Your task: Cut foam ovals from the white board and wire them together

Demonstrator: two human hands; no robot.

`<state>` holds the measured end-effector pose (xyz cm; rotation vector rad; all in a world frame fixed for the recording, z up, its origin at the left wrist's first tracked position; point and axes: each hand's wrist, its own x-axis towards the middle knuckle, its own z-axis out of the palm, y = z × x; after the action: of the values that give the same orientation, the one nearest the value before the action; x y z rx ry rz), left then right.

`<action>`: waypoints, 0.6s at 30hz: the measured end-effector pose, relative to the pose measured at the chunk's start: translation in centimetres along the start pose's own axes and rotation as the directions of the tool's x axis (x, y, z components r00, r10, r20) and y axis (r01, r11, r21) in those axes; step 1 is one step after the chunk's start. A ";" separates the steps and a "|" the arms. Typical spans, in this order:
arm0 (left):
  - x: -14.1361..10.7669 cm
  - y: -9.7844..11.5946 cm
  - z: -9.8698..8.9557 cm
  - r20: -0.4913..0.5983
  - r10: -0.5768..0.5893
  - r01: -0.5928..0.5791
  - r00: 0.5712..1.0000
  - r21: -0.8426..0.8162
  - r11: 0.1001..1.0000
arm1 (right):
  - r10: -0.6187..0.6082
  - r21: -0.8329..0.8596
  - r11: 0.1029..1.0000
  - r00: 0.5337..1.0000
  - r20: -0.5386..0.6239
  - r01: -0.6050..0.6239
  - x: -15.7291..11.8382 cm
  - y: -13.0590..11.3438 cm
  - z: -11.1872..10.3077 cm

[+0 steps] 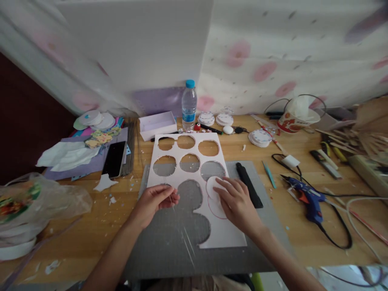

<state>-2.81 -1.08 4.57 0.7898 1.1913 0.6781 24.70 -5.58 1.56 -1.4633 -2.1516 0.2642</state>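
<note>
- Behind the table (100, 226), white cloth (257, 24) with blurry pink flowers spans the back; top and sides cut off by the frame. Dark panel (24, 109) at far left, no detail readable.
- Table: light wood grain, white crumbs scattered on it. Near edge partly behind both forearms.
- Grey mat (145, 252) on table, middle hidden under the sheet.
- White sheet (228, 234) on the mat, round holes cut through, ragged rims; pink circle outlines at right, partly covered.
- Right hand (238, 200): fingers spread, palm down over disc and sheet. Grip underneath can't be seen.
- Left hand (162, 198): thumb pressed to fingertips beside the sheet's open cutouts, over the mat.
- Clear bag (69, 198) at left, cut off by frame; printed contents blurred.
- Blue glue gun (311, 200) at right, cable looping.
- Bottle (189, 107), blue cap, upright behind sheet; label unreadable.
- White disc (213, 188) on the sheet, right side hidden by right fingers.
- Pale strands (188, 246) near left fingers, faint; can't tell if pinched.
</note>
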 end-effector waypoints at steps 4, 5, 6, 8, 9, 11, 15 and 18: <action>-0.1 1.4 0.4 0.042 0.078 -0.079 0.996 0.024 0.997 | 0.111 0.483 0.846 0.961 0.252 -0.224 -0.6 -4.4 0.3; -0.1 1.9 0.5 0.048 0.100 -0.101 0.994 0.030 0.994 | 0.093 0.553 0.778 0.925 0.368 -0.298 -0.6 -5.4 0.6; -0.1 2.6 0.6 0.054 0.124 -0.126 0.991 0.040 0.991 | 0.079 0.588 0.722 0.887 0.454 -0.365 -0.4 -6.1 0.9; -0.2 4.1 1.0 0.065 0.190 -0.195 0.980 0.075 0.978 | 0.068 0.620 0.655 0.851 0.521 -0.431 0.2 -7.0 1.6; -0.3 5.0 1.2 0.074 0.233 -0.240 0.970 0.099 0.966 | 0.078 0.635 0.638 0.857 0.510 -0.436 0.8 -7.2 1.9; -0.5 7.0 2.0 0.094 0.329 -0.340 0.940 0.149 0.929 | 0.097 0.678 0.606 0.885 0.456 -0.415 2.3 -7.1 2.2; -1.0 10.7 4.2 0.175 0.490 -0.520 0.854 0.290 0.804 | 0.090 0.759 0.524 0.911 0.402 -0.387 5.8 -6.4 1.5; -1.1 12.0 5.7 0.201 0.590 -0.618 0.782 0.370 0.694 | 0.084 0.742 0.587 0.936 0.343 -0.324 7.5 -5.6 0.7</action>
<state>1.84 3.82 16.10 1.6091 1.0143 0.9369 17.69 -0.88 5.72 -1.1418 -1.6336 1.3985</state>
